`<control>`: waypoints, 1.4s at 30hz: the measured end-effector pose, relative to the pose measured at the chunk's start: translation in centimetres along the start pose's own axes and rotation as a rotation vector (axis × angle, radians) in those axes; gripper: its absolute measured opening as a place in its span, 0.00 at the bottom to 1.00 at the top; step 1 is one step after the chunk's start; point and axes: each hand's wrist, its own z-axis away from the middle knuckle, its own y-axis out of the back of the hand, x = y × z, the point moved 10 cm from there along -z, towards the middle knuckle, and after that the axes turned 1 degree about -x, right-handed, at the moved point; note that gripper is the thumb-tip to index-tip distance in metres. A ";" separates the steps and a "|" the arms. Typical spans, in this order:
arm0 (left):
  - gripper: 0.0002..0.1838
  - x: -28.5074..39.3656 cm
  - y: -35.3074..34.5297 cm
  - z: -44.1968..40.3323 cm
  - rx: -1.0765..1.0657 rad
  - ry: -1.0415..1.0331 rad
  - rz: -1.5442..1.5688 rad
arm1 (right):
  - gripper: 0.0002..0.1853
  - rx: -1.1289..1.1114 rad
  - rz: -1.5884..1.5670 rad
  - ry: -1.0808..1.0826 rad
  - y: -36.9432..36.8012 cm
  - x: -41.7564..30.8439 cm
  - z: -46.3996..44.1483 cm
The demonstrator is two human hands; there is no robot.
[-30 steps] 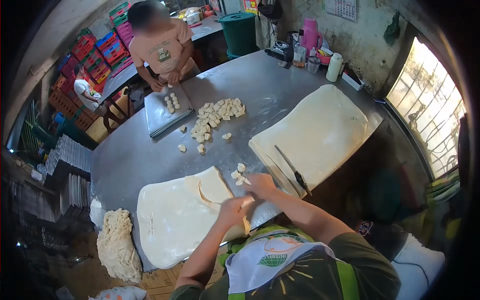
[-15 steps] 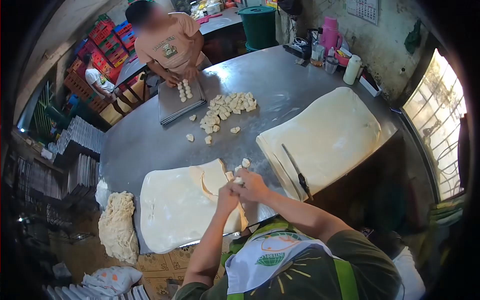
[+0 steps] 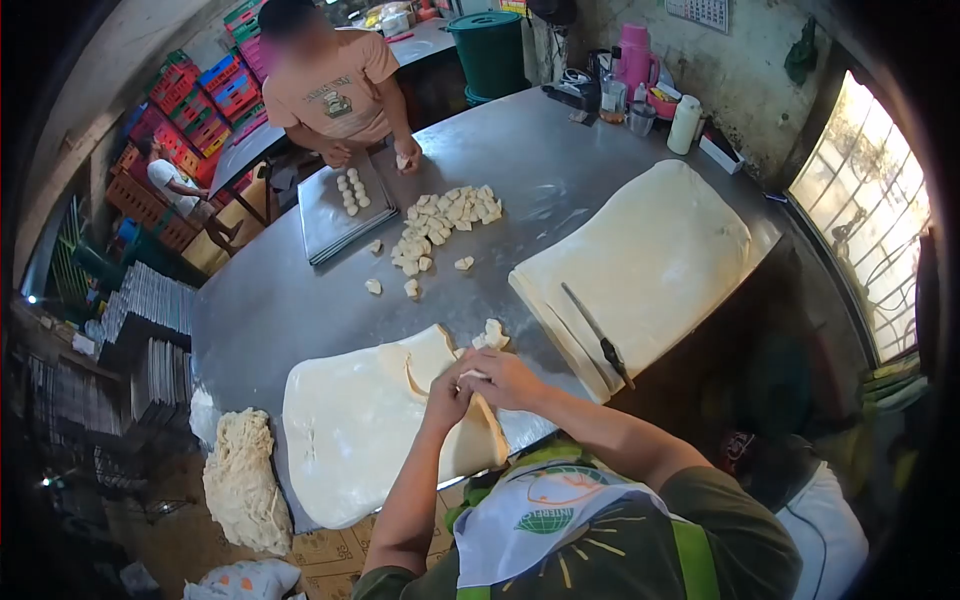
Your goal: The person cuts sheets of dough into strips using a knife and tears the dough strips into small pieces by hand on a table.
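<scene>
Left hand (image 3: 447, 400): has met the right hand (image 3: 510, 382) since a second ago; both curl around a dough bit (image 3: 476, 375).
Dough slab (image 3: 350, 430): on the metal table (image 3: 270, 320), beside the left hand.
Loose pieces (image 3: 491, 336): bunched beyond the knuckles; pressing could stick them together.
Knife (image 3: 592, 325): handle near the forearm (image 3: 620, 435); a bump could drop it.
</scene>
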 end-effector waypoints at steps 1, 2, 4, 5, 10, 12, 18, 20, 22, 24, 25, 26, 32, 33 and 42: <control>0.21 -3.0 -1.0 0.2 -0.085 0.233 0.204 | 0.23 0.102 0.016 -0.050 0.6 0.4 -0.3; 0.22 -5.0 -2.4 1.2 -0.177 0.471 0.410 | 0.23 0.204 0.031 -0.107 1.2 0.9 -0.1; 0.23 -3.6 -3.7 0.9 -0.370 0.422 0.221 | 0.23 0.310 0.057 -0.164 2.4 2.2 0.1; 0.23 -2.3 -4.6 1.3 -0.551 0.374 0.020 | 0.24 0.179 0.158 -0.308 2.0 4.5 0.0; 0.19 4.3 -1.8 1.2 -0.349 0.076 0.325 | 0.25 0.163 0.520 -0.469 2.6 8.1 3.2; 0.18 0.8 -1.3 1.2 -0.287 0.143 0.246 | 0.25 0.265 0.603 -0.374 3.0 6.9 2.7; 0.15 -0.5 1.7 -0.6 0.082 0.078 0.209 | 0.26 0.020 0.005 -0.001 -0.6 0.9 -0.3; 0.16 -2.1 0.6 -0.1 0.000 0.215 0.199 | 0.26 0.102 0.020 -0.020 -0.3 1.1 -0.8; 0.17 -4.1 -1.9 1.2 -0.185 0.485 0.212 | 0.24 0.283 0.065 -0.090 1.6 1.9 -0.5; 0.17 -1.3 -2.1 1.6 -0.294 0.392 0.106 | 0.24 0.163 0.128 -0.198 1.7 4.4 -0.8; 0.17 1.1 -2.5 1.5 -0.406 0.289 0.004 | 0.23 0.052 0.200 -0.307 1.8 6.5 -1.0; 0.18 2.6 -3.2 1.4 -0.523 0.180 -0.100 | 0.22 -0.055 0.272 -0.419 1.7 8.5 -0.6; 0.16 1.0 -0.4 0.7 -0.136 0.305 0.080 | 0.21 0.114 0.251 -0.207 1.6 5.3 1.0; 0.16 1.4 0.1 0.1 0.001 0.158 0.010 | 0.20 0.029 0.129 -0.172 0.8 4.3 0.3; 0.13 -3.2 -3.1 0.4 -0.409 0.487 -0.070 | 0.20 0.223 0.148 -0.343 3.4 2.2 -1.2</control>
